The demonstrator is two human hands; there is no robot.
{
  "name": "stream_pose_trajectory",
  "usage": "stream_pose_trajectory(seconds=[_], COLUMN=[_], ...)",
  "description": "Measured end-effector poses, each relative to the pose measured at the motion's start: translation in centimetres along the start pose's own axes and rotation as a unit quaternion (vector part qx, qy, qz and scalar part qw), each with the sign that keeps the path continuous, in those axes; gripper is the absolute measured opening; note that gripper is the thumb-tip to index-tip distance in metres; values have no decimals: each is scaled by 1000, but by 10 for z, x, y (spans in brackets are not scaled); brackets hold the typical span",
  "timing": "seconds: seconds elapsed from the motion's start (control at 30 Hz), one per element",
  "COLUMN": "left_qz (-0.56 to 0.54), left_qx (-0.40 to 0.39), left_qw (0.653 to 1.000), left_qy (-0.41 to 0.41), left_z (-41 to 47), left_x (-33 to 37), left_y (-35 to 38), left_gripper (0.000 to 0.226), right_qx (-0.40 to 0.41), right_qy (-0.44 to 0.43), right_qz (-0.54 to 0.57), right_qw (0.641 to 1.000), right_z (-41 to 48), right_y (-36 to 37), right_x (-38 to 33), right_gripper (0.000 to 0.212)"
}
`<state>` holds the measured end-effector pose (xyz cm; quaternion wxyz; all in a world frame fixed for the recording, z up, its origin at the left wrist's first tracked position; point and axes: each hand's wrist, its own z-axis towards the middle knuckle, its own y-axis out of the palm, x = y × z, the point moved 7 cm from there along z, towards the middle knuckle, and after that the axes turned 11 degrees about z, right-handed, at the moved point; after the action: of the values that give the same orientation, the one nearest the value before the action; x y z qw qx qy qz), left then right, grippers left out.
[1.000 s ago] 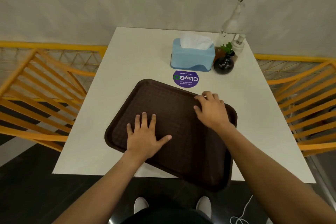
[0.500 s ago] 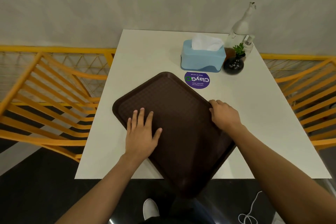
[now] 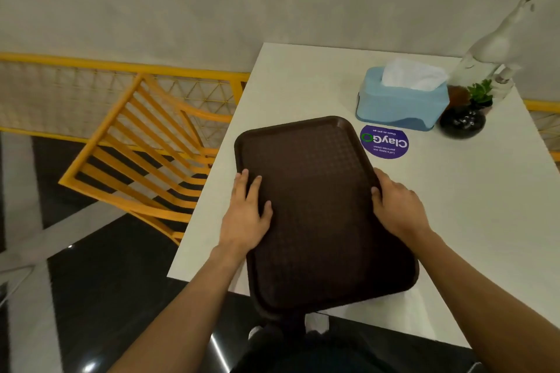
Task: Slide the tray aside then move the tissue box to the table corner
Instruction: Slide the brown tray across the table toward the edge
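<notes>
Brown tray lies with its long axis running near-to-far, near end overhanging the tabletop edge. Left hand rests flat, fingers spread, on its left side; right hand clamps its right rim.

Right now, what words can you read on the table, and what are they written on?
"ClayGO": on the round purple sticker on the table, upside down from here.
Two smaller lines under it: too small to read.
Tissue box, tray, bottle: no readable text.
</notes>
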<state>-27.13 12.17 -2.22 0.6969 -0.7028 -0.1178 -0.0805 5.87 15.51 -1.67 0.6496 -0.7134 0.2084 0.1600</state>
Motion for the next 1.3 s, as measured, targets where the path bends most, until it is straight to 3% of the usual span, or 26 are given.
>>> stream_pose_trajectory(seconds=[0.1,0.23,0.77,1.07,1.3], left_qz=[46,83,-32,-57,-60], left_qx=[35,86,37,36,37], left_qw=[997,991,998,996,996], left_qy=[-44,-60,44,65,59], left_z=[13,29,88,109,112], left_x=[-17,-37,-90,-91,-90], left_y=[-11,-24,-29,-30,-29], left_gripper=[69,58,54,53,53], right_qx=[18,46,121,80,61], right_qy=[10,27,106,149,125], right_qz=[5,22,47,36,5], right_qw=[1000,998,986,985,990], right_z=[-1,-4,-12,5,11], right_y=[7,14,47,47,42], right_x=[-5,-19,-64,-66,-71], right_gripper=[50,52,49,48,50])
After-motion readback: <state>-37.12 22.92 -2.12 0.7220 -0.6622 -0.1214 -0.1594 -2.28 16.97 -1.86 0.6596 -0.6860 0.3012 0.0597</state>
